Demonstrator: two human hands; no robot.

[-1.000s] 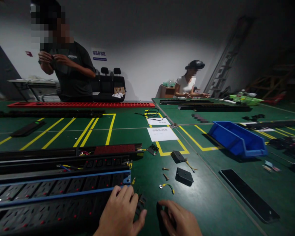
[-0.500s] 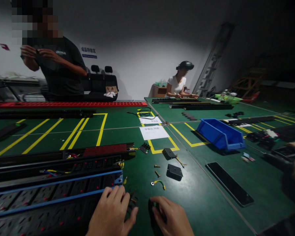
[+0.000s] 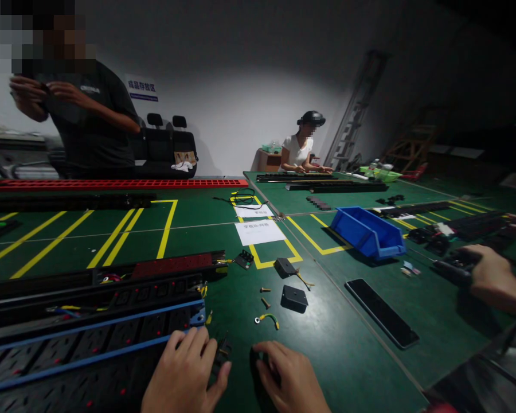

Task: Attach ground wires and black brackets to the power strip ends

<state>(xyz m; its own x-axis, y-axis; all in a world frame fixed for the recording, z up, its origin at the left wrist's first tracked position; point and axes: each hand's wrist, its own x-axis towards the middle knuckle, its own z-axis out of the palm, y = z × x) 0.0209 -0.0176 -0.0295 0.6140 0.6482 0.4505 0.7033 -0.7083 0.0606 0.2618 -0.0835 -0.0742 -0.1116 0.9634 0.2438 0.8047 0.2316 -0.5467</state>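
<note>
My left hand (image 3: 183,370) rests palm down over the end of a black power strip (image 3: 107,378) with red dots, at the lower left. Its thumb stands apart from the fingers. Just beyond the thumb lies a small black part with pins (image 3: 224,347), half covered. My right hand (image 3: 290,376) is on the green table, fingers bent, thumb and forefinger apart with a dark gap between them; I see nothing held there. Ahead of it lie a short green-yellow wire (image 3: 269,318), two screws (image 3: 265,302) and a black end cap (image 3: 294,298).
More socket strips (image 3: 172,265) lie at left. A black box with a wire (image 3: 286,267), a phone (image 3: 382,312) and a blue bin (image 3: 367,232) are at right. A co-worker's hand (image 3: 496,278) reaches in at the right edge. Two people stand across the table.
The view has turned slightly right, so things sit further left. More of the co-worker's hands at right shows now. My own hands have barely moved.
</note>
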